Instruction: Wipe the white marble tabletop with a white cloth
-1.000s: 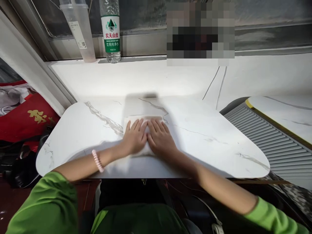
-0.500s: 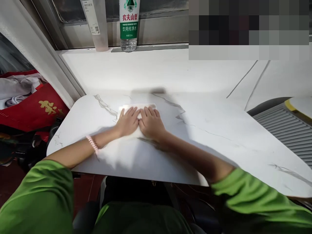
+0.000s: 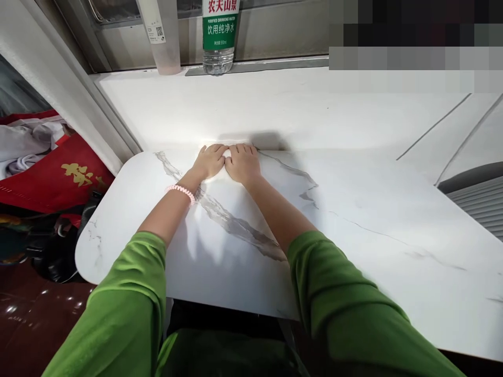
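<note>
Both hands lie side by side at the back edge of a white marbled table [image 3: 353,199], close to the wall. Under them is a white cloth [image 3: 220,174], mostly hidden, with a bit showing between the hands. My left hand [image 3: 211,161] presses flat on it, fingers pointing toward the wall; a pink coiled band [image 3: 181,191] circles that wrist. Beside it, my right hand [image 3: 242,163] also rests flat on the cloth, its thumb close to the left one.
On the ledge above stand a water bottle [image 3: 219,39] with a green label and a translucent cup [image 3: 164,44]. A red bag [image 3: 78,167] holding fabric is at the left. Something grey and ribbed [image 3: 483,204] lies beyond the table's right edge.
Both hands and the cloth have moved forward across the table to its back edge by the wall. The arms are stretched further out, and the view has shifted a little.
</note>
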Motion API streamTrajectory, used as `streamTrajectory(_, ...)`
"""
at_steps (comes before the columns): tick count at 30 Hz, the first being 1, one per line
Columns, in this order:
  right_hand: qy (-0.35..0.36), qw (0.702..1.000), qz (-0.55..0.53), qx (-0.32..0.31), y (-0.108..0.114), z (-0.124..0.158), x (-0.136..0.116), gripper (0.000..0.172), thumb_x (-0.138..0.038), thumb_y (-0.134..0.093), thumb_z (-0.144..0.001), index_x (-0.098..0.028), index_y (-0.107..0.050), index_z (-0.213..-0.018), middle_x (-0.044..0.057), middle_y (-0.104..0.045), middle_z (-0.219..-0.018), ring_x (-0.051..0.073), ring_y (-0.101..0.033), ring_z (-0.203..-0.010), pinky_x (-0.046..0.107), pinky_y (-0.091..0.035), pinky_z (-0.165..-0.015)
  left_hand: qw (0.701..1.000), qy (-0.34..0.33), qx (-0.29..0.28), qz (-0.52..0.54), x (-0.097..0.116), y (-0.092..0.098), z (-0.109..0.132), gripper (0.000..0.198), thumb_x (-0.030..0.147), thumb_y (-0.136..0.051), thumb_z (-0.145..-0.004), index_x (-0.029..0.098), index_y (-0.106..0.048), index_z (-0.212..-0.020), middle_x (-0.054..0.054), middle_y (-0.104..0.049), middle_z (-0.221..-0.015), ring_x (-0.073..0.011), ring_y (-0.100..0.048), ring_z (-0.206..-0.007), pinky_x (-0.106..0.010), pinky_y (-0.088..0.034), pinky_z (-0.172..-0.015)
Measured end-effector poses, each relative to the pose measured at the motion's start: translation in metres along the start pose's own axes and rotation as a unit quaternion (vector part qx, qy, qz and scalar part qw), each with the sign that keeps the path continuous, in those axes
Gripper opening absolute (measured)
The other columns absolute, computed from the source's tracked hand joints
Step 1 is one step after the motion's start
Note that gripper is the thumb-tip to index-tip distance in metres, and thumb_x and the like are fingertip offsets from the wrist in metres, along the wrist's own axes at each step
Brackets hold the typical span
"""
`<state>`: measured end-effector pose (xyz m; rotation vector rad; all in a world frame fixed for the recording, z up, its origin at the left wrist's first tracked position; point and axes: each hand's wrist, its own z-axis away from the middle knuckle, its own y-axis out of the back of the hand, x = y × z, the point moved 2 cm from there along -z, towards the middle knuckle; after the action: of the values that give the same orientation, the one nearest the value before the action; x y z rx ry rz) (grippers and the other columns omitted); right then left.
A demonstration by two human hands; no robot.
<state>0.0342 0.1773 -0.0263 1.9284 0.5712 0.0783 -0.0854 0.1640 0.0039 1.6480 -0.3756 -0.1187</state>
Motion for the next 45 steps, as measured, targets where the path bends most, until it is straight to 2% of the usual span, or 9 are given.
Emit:
streamTrajectory(3, 0.01, 1.0, -0.001, -0.001, 0.007, 0.01, -0.004, 0.048, -0.02, -0.033, -0.093, -0.005, -0.055, -0.132, 0.023, -0.055, -0.14, 0.036, -0.042, -0.133, 0.053, -0.029, -0.109, 1.0, 0.024, -0.009, -0.007, 0.007, 0.001, 0.013, 0.052, 0.019, -0.027, -0.1, 0.018, -0.037, -0.151, -0.006, -0.037, -0.16, -0.019, -0.029, -0.148, -0.046, -0.016, -0.123)
streamTrajectory(6, 0.02, 0.999, 0.012, -0.025, 0.02, 0.034, -0.017, 0.053, -0.02, -0.031, -0.094, -0.003, -0.047, -0.142, 0.023, -0.046, -0.151, 0.034, -0.038, -0.14, 0.052, -0.028, -0.112, 0.999, 0.037, -0.016, -0.018, 0.018, 0.004, 0.044, 0.053, 0.022, -0.027, -0.102, 0.014, -0.032, -0.154, -0.008, -0.03, -0.163, -0.0219, -0.024, -0.151, -0.049, -0.013, -0.123)
streamTrajectory(16, 0.103, 0.994, 0.033, -0.01, 0.079, 0.196, -0.105, 0.058, -0.027, -0.035, -0.097, 0.004, -0.044, -0.145, 0.028, -0.046, -0.149, 0.041, -0.039, -0.14, 0.056, -0.028, -0.114, 1.0, -0.018, 0.01, -0.011, 0.058, 0.018, 0.235, 0.053, 0.024, -0.026, -0.101, 0.01, -0.034, -0.152, -0.014, -0.033, -0.161, -0.0274, -0.024, -0.151, -0.054, -0.015, -0.123)
streamTrajectory(21, 0.133, 0.99, 0.026, -0.031, 0.094, 0.219, -0.129, 0.06, -0.028, -0.041, -0.094, 0.007, -0.045, -0.144, 0.03, -0.048, -0.146, 0.045, -0.04, -0.138, 0.061, -0.029, -0.113, 1.0, -0.021, 0.013, -0.005, 0.063, 0.027, 0.274, 0.054, 0.021, -0.025, -0.1, 0.009, -0.034, -0.152, -0.014, -0.034, -0.16, -0.0266, -0.024, -0.151, -0.054, -0.018, -0.123)
streamTrajectory(25, 0.13, 0.989, 0.018, -0.062, 0.082, 0.194, -0.132, 0.063, -0.029, -0.043, -0.092, 0.009, -0.045, -0.142, 0.031, -0.049, -0.145, 0.046, -0.039, -0.137, 0.063, -0.025, -0.115, 1.0, -0.008, -0.018, -0.002, 0.044, 0.028, 0.255, 0.055, 0.022, -0.027, -0.099, 0.009, -0.036, -0.152, -0.013, -0.035, -0.16, -0.0267, -0.026, -0.15, -0.054, -0.018, -0.123)
streamTrajectory(31, 0.058, 0.993, -0.019, -0.102, 0.037, 0.103, -0.125, 0.058, -0.021, -0.036, -0.093, 0.004, -0.043, -0.145, 0.023, -0.043, -0.153, 0.035, -0.034, -0.144, 0.053, -0.022, -0.118, 0.998, 0.013, -0.047, -0.025, -0.017, 0.029, 0.172, 0.056, 0.022, -0.027, -0.098, 0.015, -0.035, -0.152, -0.009, -0.033, -0.161, -0.024, -0.025, -0.151, -0.05, -0.017, -0.123)
streamTrajectory(35, 0.019, 0.998, -0.041, -0.049, 0.01, 0.036, -0.114, 0.05, -0.021, -0.04, -0.091, -0.001, -0.054, -0.135, 0.022, -0.049, -0.147, 0.033, -0.038, -0.139, 0.048, -0.024, -0.115, 0.998, 0.004, -0.063, -0.028, -0.059, 0.029, 0.104, 0.056, 0.022, -0.026, -0.098, 0.014, -0.034, -0.153, -0.009, -0.031, -0.162, -0.0231, -0.025, -0.151, -0.048, -0.017, -0.123)
streamTrajectory(39, -0.036, 0.998, -0.046, 0.01, -0.01, -0.008, -0.102, 0.037, -0.021, -0.043, -0.089, -0.005, -0.065, -0.114, 0.024, -0.06, -0.129, 0.035, -0.049, -0.122, 0.046, -0.032, -0.106, 0.998, -0.022, -0.053, -0.008, -0.086, 0.024, 0.05, 0.054, 0.023, -0.025, -0.099, 0.017, -0.037, -0.151, -0.008, -0.035, -0.161, -0.0204, -0.028, -0.149, -0.045, -0.019, -0.122)
streamTrajectory(45, -0.033, 0.998, -0.045, 0.029, -0.024, -0.031, -0.092, 0.033, -0.016, -0.043, -0.088, -0.008, -0.066, -0.109, 0.02, -0.068, -0.111, 0.032, -0.057, -0.109, 0.042, -0.035, -0.102, 0.999, -0.037, -0.006, 0.009, -0.099, 0.016, 0.023, 0.051, 0.021, -0.029, -0.096, 0.018, -0.047, -0.144, -0.008, -0.048, -0.152, -0.0194, -0.039, -0.142, -0.038, -0.026, -0.119)
